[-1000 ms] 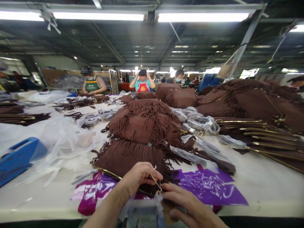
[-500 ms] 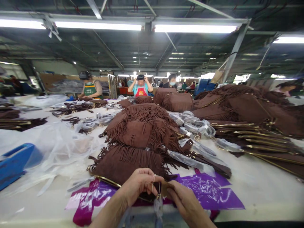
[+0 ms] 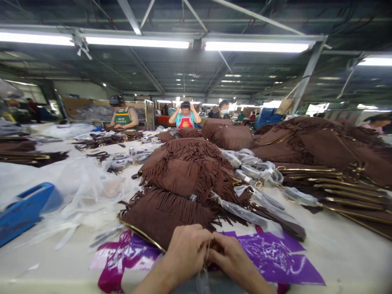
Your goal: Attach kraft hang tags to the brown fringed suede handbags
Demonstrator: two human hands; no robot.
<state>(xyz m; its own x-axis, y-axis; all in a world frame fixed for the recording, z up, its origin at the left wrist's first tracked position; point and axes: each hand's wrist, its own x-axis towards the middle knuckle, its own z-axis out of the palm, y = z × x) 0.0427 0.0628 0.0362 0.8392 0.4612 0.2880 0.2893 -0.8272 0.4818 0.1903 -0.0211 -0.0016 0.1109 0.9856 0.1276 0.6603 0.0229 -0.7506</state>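
Note:
My left hand [image 3: 188, 251] and my right hand [image 3: 231, 257] meet at the near edge of the table, fingers closed and touching. A thin pale string [image 3: 208, 251] runs between the pinched fingertips of my left hand. My right hand's fingers close around a small brown tag, now mostly hidden by them. Below the fingers hangs a clear plastic-wrapped piece [image 3: 202, 281]. Just beyond lies a dark brown fringed bag [image 3: 165, 212] with a gold zipper along its near edge, resting partly on purple plastic sheeting [image 3: 272, 253].
More fringed bags [image 3: 183, 171] are heaped behind, with plastic-wrapped straps [image 3: 260, 167] beside them. Bags with gold zippers [image 3: 343, 183] stack at right. A blue tape dispenser [image 3: 24, 212] and white plastic bags [image 3: 88, 192] are at left. Several people stand across the table.
My hands have drawn together, and the brown tag that showed between them is now largely covered by fingers. The view has shifted slightly, so the scene sits lower and further right.

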